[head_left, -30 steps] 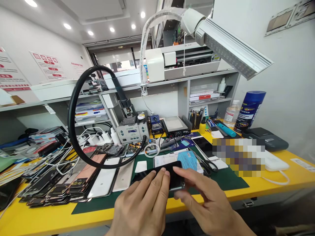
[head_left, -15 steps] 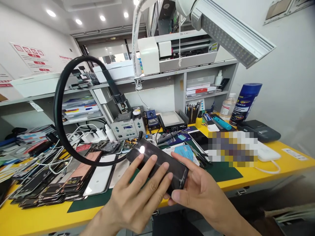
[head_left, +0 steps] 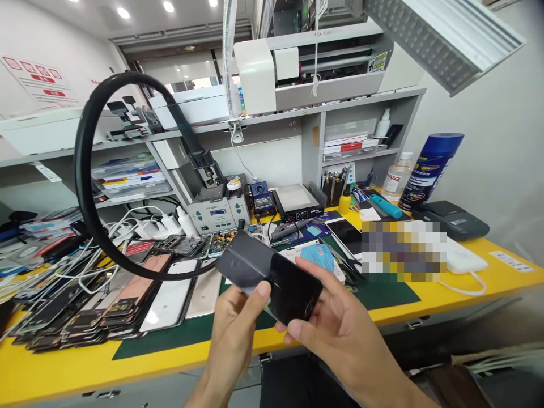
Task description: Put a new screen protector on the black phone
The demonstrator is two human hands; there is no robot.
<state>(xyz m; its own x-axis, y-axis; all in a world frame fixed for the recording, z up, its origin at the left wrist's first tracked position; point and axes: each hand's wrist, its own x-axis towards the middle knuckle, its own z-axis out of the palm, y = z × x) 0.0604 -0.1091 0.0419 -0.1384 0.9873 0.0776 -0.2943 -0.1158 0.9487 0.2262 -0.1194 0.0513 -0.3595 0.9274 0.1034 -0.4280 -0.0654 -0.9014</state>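
A dark phone (head_left: 293,289) is held tilted above the green mat, its glossy black face turned up. My right hand (head_left: 340,328) grips its lower right end, thumb on the near edge and fingers along the far side. My left hand (head_left: 238,328) holds the near left edge, thumb on the face and the other fingers bent beneath, partly hidden. Just behind the phone lies a light blue card (head_left: 318,258). A white-framed phone (head_left: 346,237) rests farther back on the right.
Stacked phone parts (head_left: 91,317) and white cables crowd the left. A black hose (head_left: 83,170) arches over them from the grey soldering station (head_left: 219,214). On the right stand a blue spray can (head_left: 431,170) and a clear bottle (head_left: 398,174). A lamp (head_left: 450,45) hangs above.
My left hand, earlier spread flat across the phone's face, has drawn back to its near edge with the thumb on top. The camera view has shifted slightly.
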